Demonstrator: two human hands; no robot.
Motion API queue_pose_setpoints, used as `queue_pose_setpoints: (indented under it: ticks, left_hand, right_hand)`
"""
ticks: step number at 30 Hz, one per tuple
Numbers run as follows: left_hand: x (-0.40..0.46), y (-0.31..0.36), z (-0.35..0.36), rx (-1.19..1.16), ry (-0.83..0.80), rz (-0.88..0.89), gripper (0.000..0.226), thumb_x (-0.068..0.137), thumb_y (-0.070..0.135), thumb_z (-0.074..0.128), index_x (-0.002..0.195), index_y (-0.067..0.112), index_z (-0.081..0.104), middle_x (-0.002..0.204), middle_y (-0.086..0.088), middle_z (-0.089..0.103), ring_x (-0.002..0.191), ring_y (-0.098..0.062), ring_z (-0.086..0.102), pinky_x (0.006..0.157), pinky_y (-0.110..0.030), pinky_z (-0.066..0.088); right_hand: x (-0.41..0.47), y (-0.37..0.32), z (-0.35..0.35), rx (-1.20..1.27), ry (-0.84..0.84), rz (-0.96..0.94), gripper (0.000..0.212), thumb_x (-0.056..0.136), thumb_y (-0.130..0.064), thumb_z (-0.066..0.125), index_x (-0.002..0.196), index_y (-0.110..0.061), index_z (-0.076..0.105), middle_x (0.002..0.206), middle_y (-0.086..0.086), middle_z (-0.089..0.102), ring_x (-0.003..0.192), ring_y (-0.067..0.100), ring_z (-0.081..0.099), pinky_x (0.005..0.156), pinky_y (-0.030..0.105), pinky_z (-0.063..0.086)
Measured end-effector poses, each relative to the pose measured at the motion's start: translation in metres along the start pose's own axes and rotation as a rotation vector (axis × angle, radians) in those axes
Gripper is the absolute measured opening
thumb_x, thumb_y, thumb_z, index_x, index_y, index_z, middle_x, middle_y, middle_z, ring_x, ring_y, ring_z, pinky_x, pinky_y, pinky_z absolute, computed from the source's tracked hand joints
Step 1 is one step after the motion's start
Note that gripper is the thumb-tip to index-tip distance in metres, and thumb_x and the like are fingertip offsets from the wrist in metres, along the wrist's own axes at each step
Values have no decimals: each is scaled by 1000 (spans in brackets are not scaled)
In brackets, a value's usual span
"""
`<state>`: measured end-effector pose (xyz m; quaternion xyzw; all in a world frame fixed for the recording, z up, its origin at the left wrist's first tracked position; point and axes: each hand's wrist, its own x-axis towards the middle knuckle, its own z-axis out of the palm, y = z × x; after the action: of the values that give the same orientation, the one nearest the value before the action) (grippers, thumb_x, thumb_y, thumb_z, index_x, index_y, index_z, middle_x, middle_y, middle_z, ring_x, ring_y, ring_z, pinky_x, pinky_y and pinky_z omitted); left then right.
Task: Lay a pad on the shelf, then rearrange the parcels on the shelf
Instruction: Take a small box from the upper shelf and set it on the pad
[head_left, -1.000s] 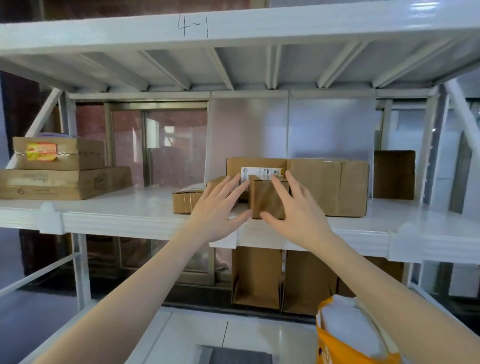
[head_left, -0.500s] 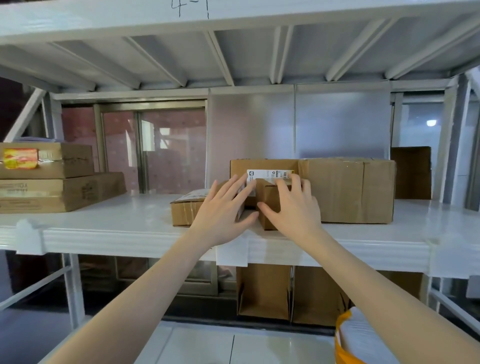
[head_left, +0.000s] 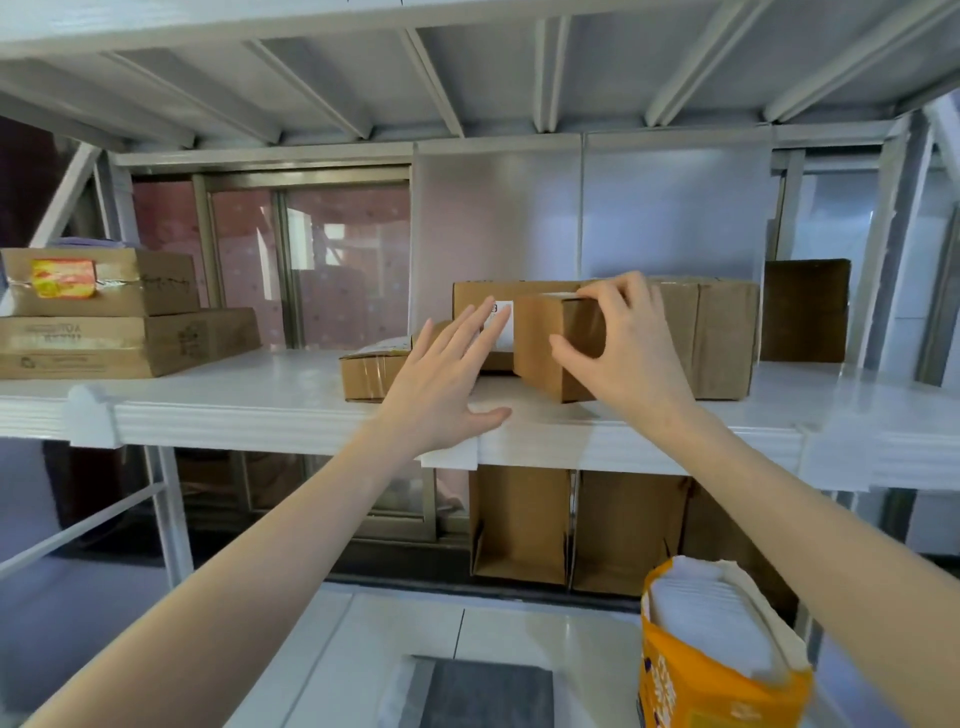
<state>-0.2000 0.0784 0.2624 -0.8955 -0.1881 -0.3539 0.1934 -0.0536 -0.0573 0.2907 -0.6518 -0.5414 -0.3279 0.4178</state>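
Crowding the small box (head_left: 550, 348) in the right hand's (head_left: 631, 353) grip: big carton (head_left: 722, 338) behind, flat parcel (head_left: 371, 371) beside the released left hand (head_left: 447, 384).

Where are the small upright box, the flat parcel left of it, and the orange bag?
small upright box (head_left: 540, 348), head view, bare front face.
flat parcel (head_left: 366, 374), head view, taped front side.
orange bag (head_left: 696, 691), head view, printed orange front.
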Motion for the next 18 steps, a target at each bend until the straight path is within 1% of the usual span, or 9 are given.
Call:
queue_pose_setpoints:
  ticks: [3,6,9,11,13,15,16,18]
  left_hand:
    - [-3,19,-18,-11,46,19,108,77,51,67,150,24,-7,161,1,-2,148,-20,7,117,-44,8]
    - [-8,37,-36,-52,105,33,114,72,48,72,150,23,-6,161,1,-1,148,-18,7,116,-43,7]
    - [-16,54,-50,-53,145,57,116,69,52,73,151,20,-4,161,1,4,147,-17,10,116,-42,7]
    - [-22,66,-54,-51,166,81,114,69,55,71,151,18,0,160,0,11,145,-18,16,115,-40,9]
    - [-29,76,-56,-43,193,99,113,67,57,71,151,17,6,156,-2,22,140,-19,26,115,-40,16]
    - [-35,83,-56,-43,227,102,110,66,56,72,149,15,14,149,-3,34,134,-20,34,111,-39,26]
    - [-38,86,-55,-54,238,98,107,65,55,74,148,16,18,147,-4,38,132,-20,37,108,-37,29]
    - [-43,90,-55,-113,244,85,103,63,51,76,144,16,23,144,-4,41,129,-20,38,105,-34,30]
  right_hand:
    - [-11,0,-29,126,5,-14,44,80,-32,66,116,-11,53,114,8,46,110,21,43,88,22,32]
    - [-24,2,-51,200,13,-40,42,80,-30,67,116,-12,54,113,5,47,108,17,44,89,20,33]
    - [-38,2,-65,225,5,-87,43,80,-33,65,116,-14,54,111,1,46,105,11,43,87,12,32]
    - [-48,0,-72,221,0,-114,44,80,-37,63,117,-15,54,113,0,46,106,7,40,86,9,32]
    - [-56,-3,-77,224,-3,-136,45,79,-39,62,118,-16,54,115,1,47,106,6,39,86,7,32]
    - [-63,-5,-81,213,-10,-167,47,79,-39,62,119,-16,54,115,2,48,107,7,39,87,5,31]
    - [-65,-6,-83,200,-19,-186,48,80,-40,62,121,-16,53,116,2,48,108,8,40,88,6,31]
    - [-69,-5,-87,177,-59,-224,55,81,-45,60,127,-17,49,122,3,45,115,11,40,92,5,30]
